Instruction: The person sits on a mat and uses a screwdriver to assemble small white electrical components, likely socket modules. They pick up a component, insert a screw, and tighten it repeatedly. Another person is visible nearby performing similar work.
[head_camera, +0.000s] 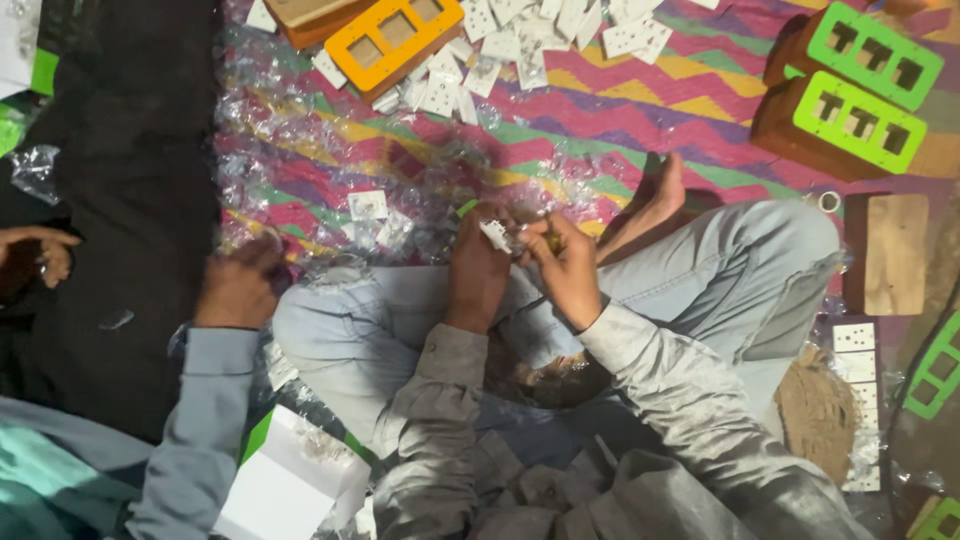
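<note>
I sit cross-legged in light jeans on a colourful zigzag mat (620, 110). My left hand (478, 272) holds a small white switch plate (496, 236) above my knees. Touching that plate from the right, my right hand (567, 268) is closed around a thin yellowish tool (551, 240); its tip is hidden by my fingers. My bare foot (655, 200) rests just right of my hands.
A co-worker's hand (238, 287) in a grey-blue sleeve rests at left, and another hand (40, 252) shows at the far left. White plates (520, 40) are piled by an orange frame (392, 35). Green-faced brown boxes (855, 120), a wooden board (895, 252) and clear wrappers (300, 150) lie around.
</note>
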